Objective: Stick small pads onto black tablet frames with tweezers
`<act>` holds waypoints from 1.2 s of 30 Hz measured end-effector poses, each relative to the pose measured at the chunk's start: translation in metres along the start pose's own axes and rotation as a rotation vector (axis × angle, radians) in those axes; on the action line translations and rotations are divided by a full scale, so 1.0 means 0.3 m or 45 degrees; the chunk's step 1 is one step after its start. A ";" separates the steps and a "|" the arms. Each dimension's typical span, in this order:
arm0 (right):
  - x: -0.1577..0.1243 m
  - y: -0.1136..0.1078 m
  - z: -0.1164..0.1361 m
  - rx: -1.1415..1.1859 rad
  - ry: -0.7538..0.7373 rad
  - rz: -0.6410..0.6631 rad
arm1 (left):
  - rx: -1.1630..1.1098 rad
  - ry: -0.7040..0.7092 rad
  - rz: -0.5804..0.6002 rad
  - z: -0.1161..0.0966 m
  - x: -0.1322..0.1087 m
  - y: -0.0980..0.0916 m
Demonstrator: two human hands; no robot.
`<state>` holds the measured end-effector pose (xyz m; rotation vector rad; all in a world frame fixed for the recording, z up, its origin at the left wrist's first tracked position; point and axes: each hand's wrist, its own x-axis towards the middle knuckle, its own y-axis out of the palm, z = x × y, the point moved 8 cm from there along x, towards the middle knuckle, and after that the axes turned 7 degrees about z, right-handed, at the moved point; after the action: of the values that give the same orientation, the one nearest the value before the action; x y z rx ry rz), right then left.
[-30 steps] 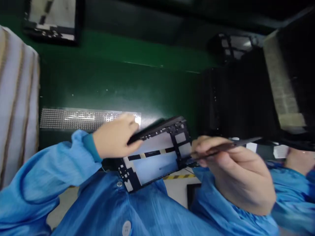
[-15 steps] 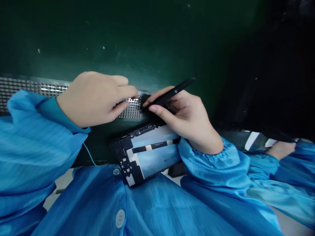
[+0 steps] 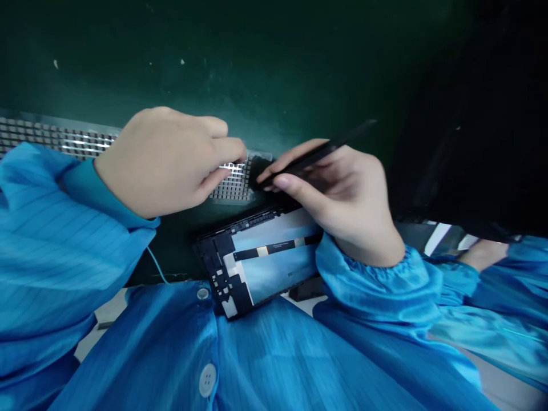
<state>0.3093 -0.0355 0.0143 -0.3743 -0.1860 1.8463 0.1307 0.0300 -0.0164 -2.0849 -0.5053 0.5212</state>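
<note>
My right hand [image 3: 342, 194] is closed around a slim black pen-shaped tool [image 3: 314, 155], its lower end near the right end of a clear sheet [image 3: 233, 185] with rows of small grey squares. Over that sheet my left hand [image 3: 166, 162] is curled, thumb and forefinger close together at its surface; what they pinch, if anything, is hidden. Below the hands lies an opened tablet-like device [image 3: 265, 262], tilted, with a silvery panel, a black ribbon cable [image 3: 278, 247] across it and dark parts along its left end. My right wrist covers its upper right corner.
The green work surface [image 3: 240, 68] has small pale specks on it. A large dark shape [image 3: 479, 131] fills the right side. At the lower right, another person's hand [image 3: 486, 253] and blue sleeve are near a white strip [image 3: 436, 238].
My right hand and the black tool have shifted right, and the tool's upper end is now blurred. The left hand stays over the sheet. The whole view has shifted slightly.
</note>
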 end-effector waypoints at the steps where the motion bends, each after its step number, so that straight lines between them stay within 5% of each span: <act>1: -0.036 0.009 0.005 0.092 0.006 -0.091 | 0.007 0.006 -0.014 -0.008 -0.001 -0.003; 5: -0.233 0.102 -0.005 0.212 0.044 -0.613 | -0.001 0.050 -0.009 -0.040 -0.003 0.004; 8: -0.301 0.201 0.006 0.124 -0.035 -0.731 | -0.001 0.101 0.033 -0.047 0.000 0.020; 19: -0.268 0.240 0.051 -0.056 -0.106 -0.564 | -0.049 0.030 0.040 -0.013 0.002 0.027; 28: -0.059 0.042 0.024 -0.299 0.019 -0.160 | -0.020 0.088 0.087 -0.028 0.011 0.030; 36: -0.020 0.039 -0.012 -0.229 0.025 -0.094 | -0.119 0.007 0.101 -0.037 0.028 0.017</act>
<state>0.3015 -0.0449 0.0081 -0.5037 -0.3498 1.7573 0.1445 0.0243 -0.0167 -2.2019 -0.4526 0.5468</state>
